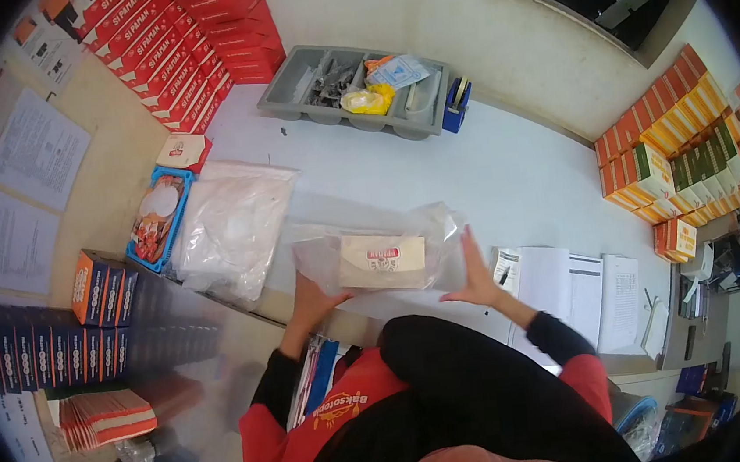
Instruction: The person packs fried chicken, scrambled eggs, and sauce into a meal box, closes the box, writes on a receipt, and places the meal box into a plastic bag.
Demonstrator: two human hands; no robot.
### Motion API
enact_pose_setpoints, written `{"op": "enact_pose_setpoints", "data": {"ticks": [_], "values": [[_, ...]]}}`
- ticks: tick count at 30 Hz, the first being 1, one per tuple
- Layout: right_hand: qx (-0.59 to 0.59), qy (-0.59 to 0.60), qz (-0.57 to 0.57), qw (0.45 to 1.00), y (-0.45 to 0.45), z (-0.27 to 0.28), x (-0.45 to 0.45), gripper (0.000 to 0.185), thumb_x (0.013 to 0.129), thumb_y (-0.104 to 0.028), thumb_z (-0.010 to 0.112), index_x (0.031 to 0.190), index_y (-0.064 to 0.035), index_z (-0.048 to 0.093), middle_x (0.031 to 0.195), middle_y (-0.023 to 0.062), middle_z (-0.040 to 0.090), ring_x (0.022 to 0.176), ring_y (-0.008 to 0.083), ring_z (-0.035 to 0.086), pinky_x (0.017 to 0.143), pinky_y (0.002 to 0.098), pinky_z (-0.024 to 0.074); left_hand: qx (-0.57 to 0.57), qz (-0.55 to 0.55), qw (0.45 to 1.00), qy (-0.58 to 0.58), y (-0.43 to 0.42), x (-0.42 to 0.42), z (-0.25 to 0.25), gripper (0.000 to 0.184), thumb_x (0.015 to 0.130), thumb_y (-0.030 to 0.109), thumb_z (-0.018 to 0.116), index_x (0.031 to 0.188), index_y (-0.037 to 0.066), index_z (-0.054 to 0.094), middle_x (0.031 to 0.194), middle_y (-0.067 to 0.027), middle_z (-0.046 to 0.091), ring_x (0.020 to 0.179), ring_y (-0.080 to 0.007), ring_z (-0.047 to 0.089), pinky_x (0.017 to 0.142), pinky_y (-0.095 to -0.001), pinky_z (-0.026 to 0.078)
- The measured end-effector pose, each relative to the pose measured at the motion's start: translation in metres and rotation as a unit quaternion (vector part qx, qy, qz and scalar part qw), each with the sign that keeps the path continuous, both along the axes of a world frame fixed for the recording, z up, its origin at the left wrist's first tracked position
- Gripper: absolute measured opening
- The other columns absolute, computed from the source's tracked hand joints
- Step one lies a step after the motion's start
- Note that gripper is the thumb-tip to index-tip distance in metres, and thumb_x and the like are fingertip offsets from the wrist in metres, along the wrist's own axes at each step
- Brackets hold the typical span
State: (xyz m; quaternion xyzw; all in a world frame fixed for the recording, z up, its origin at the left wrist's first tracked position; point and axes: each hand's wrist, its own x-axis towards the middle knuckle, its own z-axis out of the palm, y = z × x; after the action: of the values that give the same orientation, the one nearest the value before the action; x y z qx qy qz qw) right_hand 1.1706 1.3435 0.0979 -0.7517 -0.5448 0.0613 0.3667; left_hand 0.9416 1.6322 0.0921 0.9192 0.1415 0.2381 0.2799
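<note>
A cream cardboard box [403,261] with a red logo lies inside a clear plastic bag [435,225] on the white table, in the middle of the head view. At the bag's left end is my left hand [313,302], its thumb stretched out along the near edge and its fingers partly hidden by the plastic. My right hand [475,279] stands at the bag's right end, thumb and fingers spread wide. Whether its fingertips touch the plastic I cannot tell. The bag reaches out past the box on both sides.
A stack of flat clear bags [232,217] lies left, beside a blue basket [177,214]. A grey divided tray [289,106] and a blue tape dispenser [458,107] stand at the back. Red boxes [143,53], orange boxes [638,172] and papers [555,285] surround the work area.
</note>
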Motion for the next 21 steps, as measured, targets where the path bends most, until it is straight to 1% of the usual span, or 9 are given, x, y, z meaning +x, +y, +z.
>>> {"op": "enact_pose_setpoints", "data": {"ticks": [2,4,7,8,10,14,17,20,21], "values": [[-0.014,-0.006,0.009,1.0,0.031,-0.023,-0.019,0.123,0.055,-0.044,0.081,0.141,-0.0019,0.005,0.139,0.0283,0.018,0.127,0.0446,0.022,0.104,0.0495,0.0228,0.057,-0.072,0.988,0.127,0.011,0.024,-0.025,0.108,0.057,0.039,0.08,0.138,0.0,0.02,0.137,-0.0222,0.032,0.13,-0.036,0.024,0.107,-0.0451,0.019],[-0.035,-0.019,0.003,0.999,0.072,-0.023,-0.044,0.121,0.056,-0.04,0.081,0.141,-0.002,0.005,0.136,0.0299,0.024,0.124,0.0439,0.029,0.102,0.0474,0.0275,-0.157,-0.215,0.959,0.101,0.004,0.058,-0.037,0.093,0.064,0.038,0.075,0.135,-0.001,0.029,0.136,-0.0194,0.034,0.13,-0.0335,0.025,0.108,-0.0439,0.019],[0.103,0.176,-0.161,0.966,0.102,-0.035,-0.061,0.096,0.059,-0.027,0.078,0.137,-0.0014,0.027,0.121,0.0262,0.044,0.108,0.0394,0.045,0.089,0.0437,0.0365,-0.135,-0.109,0.985,-0.014,-0.02,0.087,-0.026,0.072,0.07,0.028,0.072,0.129,0.001,0.039,0.132,-0.0189,0.041,0.123,-0.0323,0.037,0.107,-0.0385,0.023],[0.054,0.127,-0.158,0.978,0.105,-0.049,-0.06,0.078,0.061,-0.021,0.076,0.128,-0.0022,0.04,0.112,0.0213,0.05,0.099,0.0366,0.049,0.082,0.0421,0.0379,-0.133,-0.111,0.985,-0.014,-0.01,0.085,-0.042,0.072,0.07,0.028,0.072,0.129,0.001,0.039,0.132,-0.0189,0.041,0.123,-0.0323,0.037,0.107,-0.0385,0.023],[0.008,0.041,-0.173,0.984,0.105,-0.043,-0.063,0.037,0.061,-0.011,0.073,0.096,-0.0044,0.062,0.093,0.0089,0.057,0.084,0.0312,0.053,0.072,0.038,0.0404,-0.151,-0.157,0.958,0.188,0.011,0.073,-0.092,0.061,0.079,0.028,0.061,0.131,0.004,0.039,0.133,-0.0166,0.041,0.127,-0.0326,0.032,0.108,-0.042,0.019],[0.09,-0.018,-0.138,0.986,0.096,0.014,-0.061,0.03,0.06,-0.01,0.071,0.088,-0.0063,0.061,0.085,0.01,0.053,0.075,0.031,0.052,0.072,0.0406,0.0409,0.009,-0.183,0.982,0.038,-0.026,0.058,-0.043,0.05,0.079,0.018,0.062,0.123,0.001,0.046,0.128,-0.0189,0.046,0.118,-0.0318,0.043,0.101,-0.0391,0.032],[0.16,0.061,-0.064,0.983,0.096,0.019,-0.065,0.032,0.057,-0.01,0.073,0.086,-0.0054,0.06,0.083,0.0082,0.052,0.081,0.0297,0.05,0.073,0.0415,0.0398,-0.17,-0.117,0.978,0.03,-0.06,0.058,-0.002,0.045,0.085,0.022,0.056,0.126,0.006,0.047,0.13,-0.016,0.045,0.122,-0.0345,0.037,0.107,-0.0427,0.02],[0.155,0.032,0.036,0.987,0.095,0.013,-0.064,0.043,0.056,-0.012,0.076,0.095,-0.0062,0.058,0.093,0.009,0.051,0.092,0.028,0.049,0.079,0.0426,0.0395,-0.208,-0.205,0.923,0.25,-0.043,0.066,-0.046,0.052,0.086,0.024,0.056,0.132,0.007,0.04,0.138,-0.0167,0.034,0.129,-0.0331,0.028,0.108,-0.0419,0.016],[0.184,0.03,-0.022,0.982,0.088,0.02,-0.068,0.048,0.057,-0.013,0.076,0.101,-0.0085,0.056,0.1,0.0099,0.051,0.098,0.0281,0.048,0.083,0.043,0.0393,-0.25,-0.173,0.94,0.153,-0.047,0.066,-0.051,0.057,0.085,0.026,0.056,0.135,0.008,0.035,0.14,-0.0162,0.029,0.131,-0.0329,0.023,0.109,-0.0416,0.014]]}}
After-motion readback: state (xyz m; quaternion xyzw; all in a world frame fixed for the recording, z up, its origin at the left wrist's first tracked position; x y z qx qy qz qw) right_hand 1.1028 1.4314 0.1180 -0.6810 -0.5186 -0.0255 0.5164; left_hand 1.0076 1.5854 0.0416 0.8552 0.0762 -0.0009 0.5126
